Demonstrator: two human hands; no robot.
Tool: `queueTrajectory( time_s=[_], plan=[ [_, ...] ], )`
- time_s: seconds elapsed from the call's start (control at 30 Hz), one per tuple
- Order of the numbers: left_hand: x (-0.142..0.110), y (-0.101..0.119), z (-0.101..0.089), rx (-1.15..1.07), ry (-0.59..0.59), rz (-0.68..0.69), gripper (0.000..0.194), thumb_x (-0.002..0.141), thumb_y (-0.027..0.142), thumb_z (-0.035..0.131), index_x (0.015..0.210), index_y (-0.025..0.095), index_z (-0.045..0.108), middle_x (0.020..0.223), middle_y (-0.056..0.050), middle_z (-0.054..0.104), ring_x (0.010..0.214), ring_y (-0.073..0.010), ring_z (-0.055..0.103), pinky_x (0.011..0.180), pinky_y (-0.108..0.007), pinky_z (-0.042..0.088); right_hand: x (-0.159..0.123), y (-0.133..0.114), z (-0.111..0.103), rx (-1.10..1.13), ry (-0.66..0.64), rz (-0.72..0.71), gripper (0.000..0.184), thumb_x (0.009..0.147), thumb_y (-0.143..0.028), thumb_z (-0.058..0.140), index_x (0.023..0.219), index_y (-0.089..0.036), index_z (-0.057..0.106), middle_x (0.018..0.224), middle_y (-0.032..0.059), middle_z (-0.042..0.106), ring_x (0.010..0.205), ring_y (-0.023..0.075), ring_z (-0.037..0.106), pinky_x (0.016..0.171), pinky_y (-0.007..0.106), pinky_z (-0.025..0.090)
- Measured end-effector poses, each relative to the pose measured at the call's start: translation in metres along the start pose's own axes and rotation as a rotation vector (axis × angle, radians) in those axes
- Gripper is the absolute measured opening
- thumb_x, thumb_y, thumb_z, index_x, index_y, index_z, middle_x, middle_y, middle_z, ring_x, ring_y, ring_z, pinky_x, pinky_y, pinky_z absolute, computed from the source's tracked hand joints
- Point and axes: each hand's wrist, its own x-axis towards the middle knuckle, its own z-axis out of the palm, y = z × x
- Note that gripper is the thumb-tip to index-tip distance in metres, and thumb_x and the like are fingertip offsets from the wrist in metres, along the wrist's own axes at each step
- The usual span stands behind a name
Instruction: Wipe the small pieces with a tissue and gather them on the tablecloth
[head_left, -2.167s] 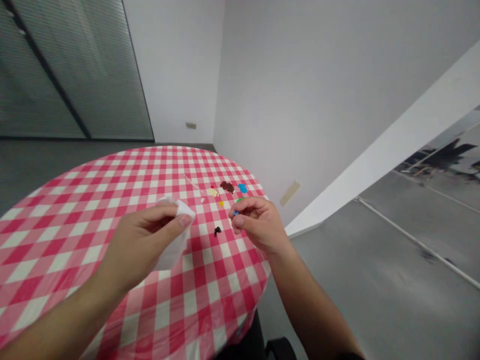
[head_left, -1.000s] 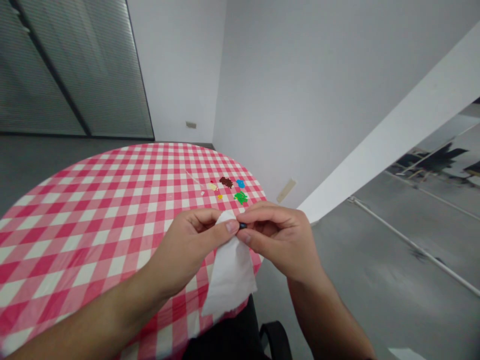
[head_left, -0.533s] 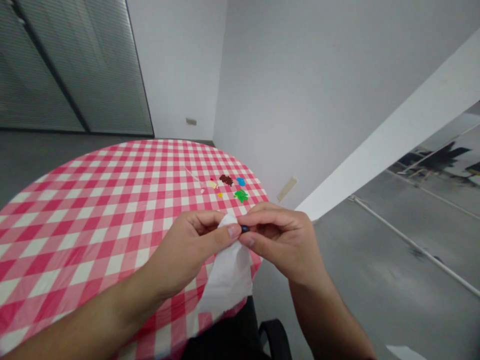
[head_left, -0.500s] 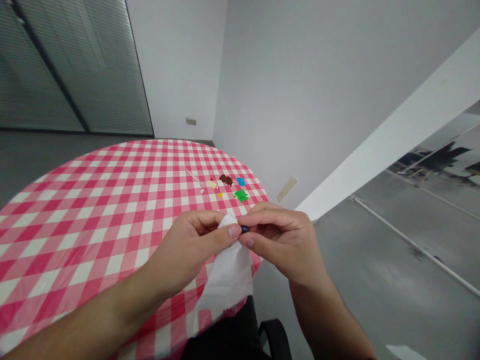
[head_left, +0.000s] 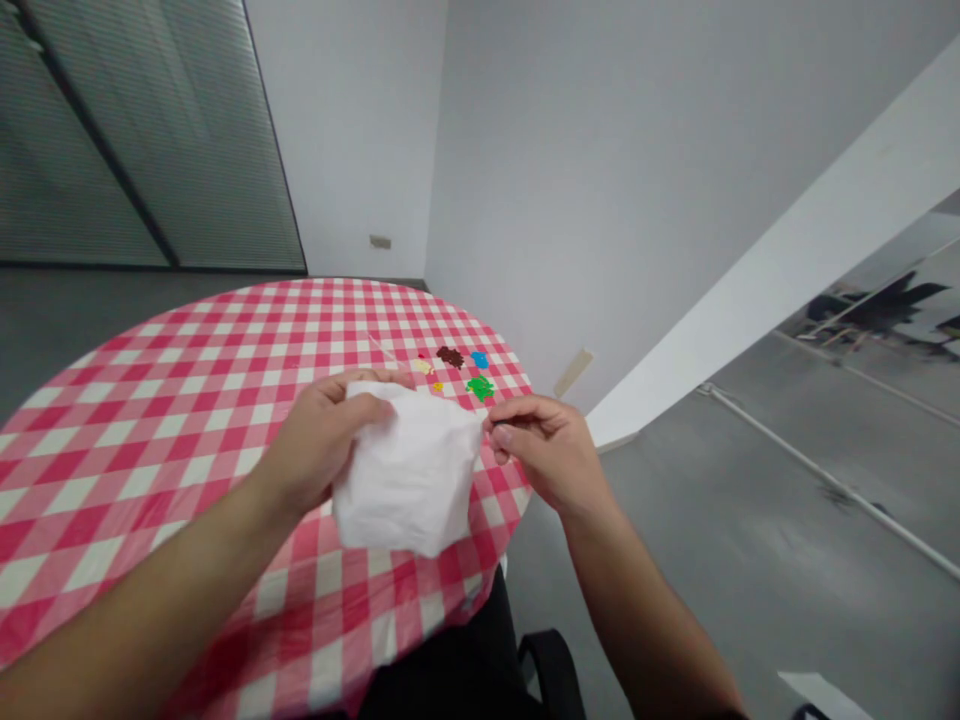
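Our left hand (head_left: 319, 440) clenches a bunched white tissue (head_left: 409, 470) over the worktop (head_left: 150, 400), giving a firm backing; our right hand (head_left: 544, 450) presses its grip together, pinching a small dark piece (head_left: 504, 424) at the tissue's edge, near the coloured dabs (head_left: 480, 388).

Soft matt paper tissue (head_left: 405, 480), smooth gingham tablecloth (head_left: 150, 420).

Tissue (head_left: 405, 470): in the left hand (head_left: 322, 440), above the tabletop (head_left: 150, 400), beside the right hand (head_left: 544, 450)
Paint dabs (head_left: 480, 388): on the tabletop, beyond the tissue
Chair (head_left: 551, 675): under the tabletop's near edge
Wall (head_left: 352, 150): behind the tabletop
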Motion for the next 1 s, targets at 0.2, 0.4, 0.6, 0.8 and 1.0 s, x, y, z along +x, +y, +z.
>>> queueTrajectory(
  time_s=[0.2, 0.4, 0.6, 0.8, 1.0],
  plan=[
    [0.040, -0.007, -0.041, 0.322, 0.125, 0.238, 0.028, 0.068, 0.013, 0.051, 0.095, 0.021, 0.055, 0.060, 0.007, 0.054, 0.051, -0.0104, 0.046, 0.050, -0.020, 0.035, 0.022, 0.060, -0.018, 0.203, 0.151, 0.231, 0.027, 0.058, -0.025, 0.085, 0.077, -0.015, 0.068, 0.072, 0.0035, 0.074, 0.058, 0.0108, 0.068, 0.055, 0.018, 0.057],
    [0.060, -0.053, -0.018, 1.140, -0.369, 0.134, 0.042, 0.087, 0.046, 0.050, 0.116, 0.021, 0.067, 0.102, -0.011, 0.072, 0.087, -0.0255, 0.066, 0.069, -0.031, 0.045, 0.020, 0.078, -0.013, 0.301, 0.089, 0.300, 0.031, 0.063, -0.029, 0.084, 0.078, -0.016, 0.060, 0.071, 0.0043, 0.075, 0.059, 0.0124, 0.070, 0.055, 0.017, 0.058],
    [0.075, -0.097, 0.015, 1.342, -0.489, 0.230, 0.035, 0.091, 0.046, 0.048, 0.096, 0.022, 0.072, 0.088, -0.010, 0.071, 0.073, -0.0226, 0.064, 0.061, -0.028, 0.041, 0.013, 0.068, -0.010, 0.345, 0.019, 0.300, 0.035, 0.070, -0.035, 0.084, 0.091, -0.016, 0.063, 0.075, 0.0039, 0.075, 0.064, 0.0124, 0.072, 0.060, 0.017, 0.059],
    [0.078, -0.118, 0.016, 1.251, -0.506, 0.282, 0.033, 0.094, 0.033, 0.044, 0.093, 0.020, 0.075, 0.094, -0.010, 0.070, 0.084, -0.0215, 0.063, 0.074, -0.029, 0.046, 0.000, 0.042, -0.008, 0.455, -0.007, 0.279, 0.032, 0.070, -0.038, 0.085, 0.086, -0.019, 0.063, 0.066, -0.0017, 0.069, 0.052, 0.0077, 0.063, 0.046, 0.013, 0.051],
    [0.075, -0.110, 0.009, 0.987, -0.553, 0.304, 0.031, 0.094, 0.033, 0.046, 0.092, 0.018, 0.073, 0.098, -0.007, 0.073, 0.091, -0.0214, 0.063, 0.084, -0.030, 0.045, -0.014, 0.022, 0.000, 0.530, -0.078, 0.196, 0.028, 0.069, -0.036, 0.086, 0.083, -0.022, 0.064, 0.064, -0.0050, 0.060, 0.047, 0.0038, 0.049, 0.038, 0.010, 0.038]
  ],
)
